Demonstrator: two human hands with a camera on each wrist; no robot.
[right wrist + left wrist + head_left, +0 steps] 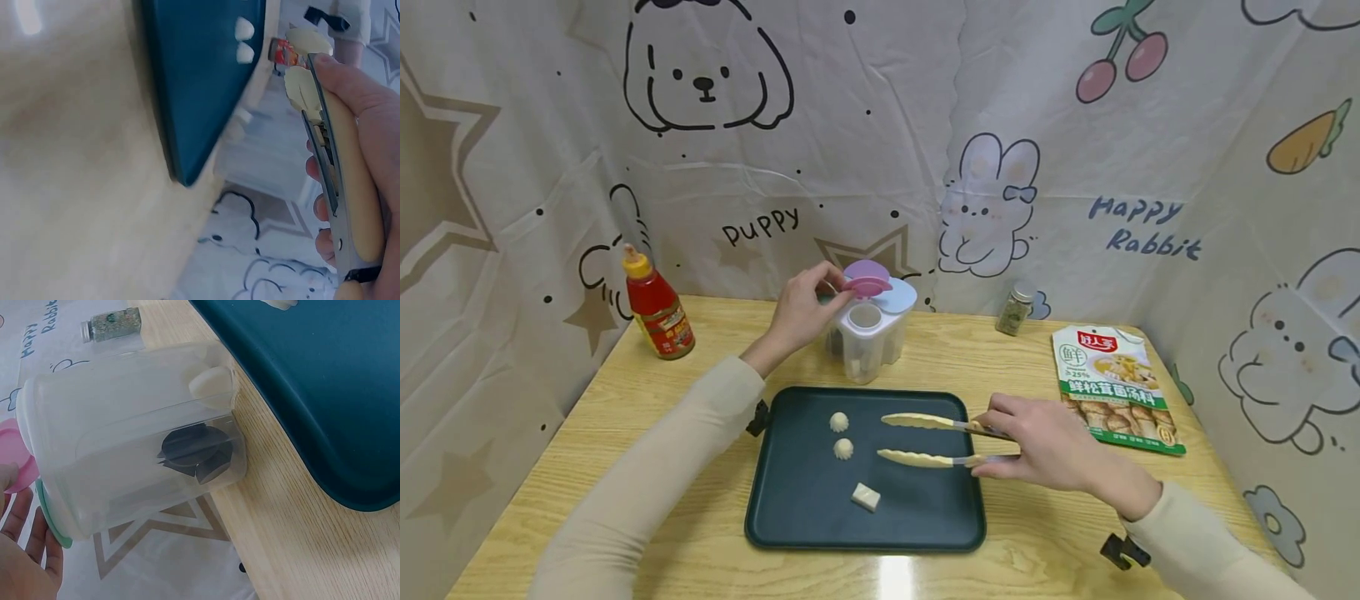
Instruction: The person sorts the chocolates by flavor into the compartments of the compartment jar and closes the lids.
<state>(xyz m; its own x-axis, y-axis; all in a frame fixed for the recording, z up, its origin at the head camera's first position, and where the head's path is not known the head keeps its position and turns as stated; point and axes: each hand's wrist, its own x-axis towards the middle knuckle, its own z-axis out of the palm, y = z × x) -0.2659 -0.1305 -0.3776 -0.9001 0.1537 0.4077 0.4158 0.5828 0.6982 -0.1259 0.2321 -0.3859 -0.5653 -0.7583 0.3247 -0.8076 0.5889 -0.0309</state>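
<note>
the left hand (801, 312) is reaching up behind the tray, its fingertips pinching the edge of the pink lid flap (867, 286) on top of the clear seasoning box (871, 337); the flap is lifted, showing one round opening below it. the wrist view is showing the box's see-through compartments, with a pale lump and some dark pieces inside. the right hand (1045, 442) is curling around the handle end of the cream tongs (925, 440), gripping them low over the right side of the dark green tray (805, 508). the tong arms are standing apart, their tips empty and pointing left toward the food, not touching it.

on the tray, two small white dumplings (841, 435) are sitting one just behind the other near the middle, and a white cube (866, 497) is lying a little nearer the person, apart from both. the seasoning box is standing on the wooden table (625, 400) just beyond the tray's far edge.

farther out, a red sauce bottle (657, 307) with a yellow cap is standing at the far left of the table, a small spice jar (1016, 308) is standing at the back toward the right, and a green and white soup packet (1116, 387) is lying flat to the right of the tray. a cartoon-printed cloth (1000, 125) is hanging behind and around the table.
</note>
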